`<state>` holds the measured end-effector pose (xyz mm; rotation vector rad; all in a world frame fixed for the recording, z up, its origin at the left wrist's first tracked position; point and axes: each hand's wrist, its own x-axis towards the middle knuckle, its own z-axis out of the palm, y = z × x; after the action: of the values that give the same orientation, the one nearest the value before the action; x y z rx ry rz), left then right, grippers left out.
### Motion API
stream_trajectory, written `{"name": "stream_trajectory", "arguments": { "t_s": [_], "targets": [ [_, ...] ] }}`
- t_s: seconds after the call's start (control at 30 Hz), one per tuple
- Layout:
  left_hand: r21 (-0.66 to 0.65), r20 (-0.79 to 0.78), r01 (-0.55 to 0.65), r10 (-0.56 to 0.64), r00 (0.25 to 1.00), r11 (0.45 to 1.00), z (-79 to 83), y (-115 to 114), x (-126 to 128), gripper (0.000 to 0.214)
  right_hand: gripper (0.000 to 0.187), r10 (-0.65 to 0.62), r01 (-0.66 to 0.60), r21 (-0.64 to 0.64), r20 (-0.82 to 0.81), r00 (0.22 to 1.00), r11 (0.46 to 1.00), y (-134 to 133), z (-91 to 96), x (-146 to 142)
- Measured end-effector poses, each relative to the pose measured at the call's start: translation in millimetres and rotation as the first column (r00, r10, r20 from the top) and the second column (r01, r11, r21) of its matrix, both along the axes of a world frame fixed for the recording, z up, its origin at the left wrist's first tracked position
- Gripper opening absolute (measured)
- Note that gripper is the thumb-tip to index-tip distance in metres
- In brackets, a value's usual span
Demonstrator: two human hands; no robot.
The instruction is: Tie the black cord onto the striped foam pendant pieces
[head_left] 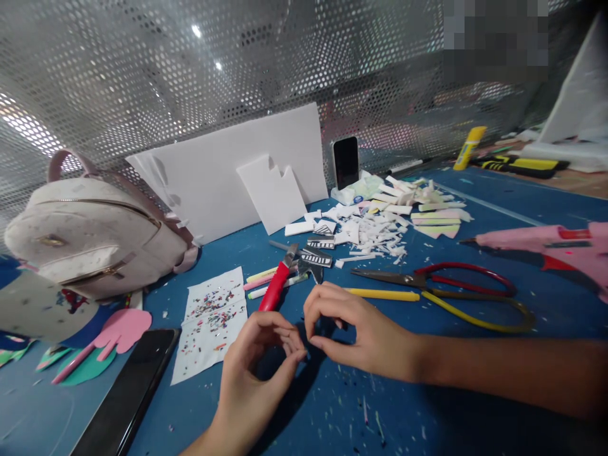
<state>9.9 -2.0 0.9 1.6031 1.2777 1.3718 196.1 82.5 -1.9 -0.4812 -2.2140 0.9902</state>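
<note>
My left hand point(256, 377) and my right hand point(358, 326) face each other low over the blue table, fingers curled and fingertips almost meeting. Each thumb is pinched towards its fingers; anything between them is too small to make out. Just beyond my left hand lies a red-handled utility knife point(275, 288), its blade pointing away. Several pens point(266, 277) rest beside it. A yellow pen point(384, 294) lies behind my right hand, close to scissors point(468, 285) with red and yellow handles. Left of the knife, a white paper sheet point(194, 335) carries small colourful bits.
White foam scraps point(375, 221) are heaped at the back, near an upright phone point(346, 161) and white boards point(213, 183). A pink glue gun point(536, 244) is at right, a glue stick point(469, 149) behind it. Left are a backpack point(104, 218) and a black phone point(128, 392).
</note>
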Motion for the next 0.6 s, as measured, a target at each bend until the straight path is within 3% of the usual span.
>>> {"name": "stream_trajectory", "arguments": {
  "t_s": [0.33,0.6],
  "targets": [
    [0.021,0.033,0.174,-0.175,0.984,0.984,-1.3,-5.2,-2.5,0.025,0.015,-0.078,0.079,-0.038,0.012,0.997,0.996,4.5,-7.5,-2.9],
    [-0.034,0.135,0.233,-0.226,0.965,0.972,-1.0,-7.5,-1.9,0.022,0.017,-0.14,0.146,-0.087,0.074,0.987,0.985,7.5,-8.2,-3.5]
  ]
}}
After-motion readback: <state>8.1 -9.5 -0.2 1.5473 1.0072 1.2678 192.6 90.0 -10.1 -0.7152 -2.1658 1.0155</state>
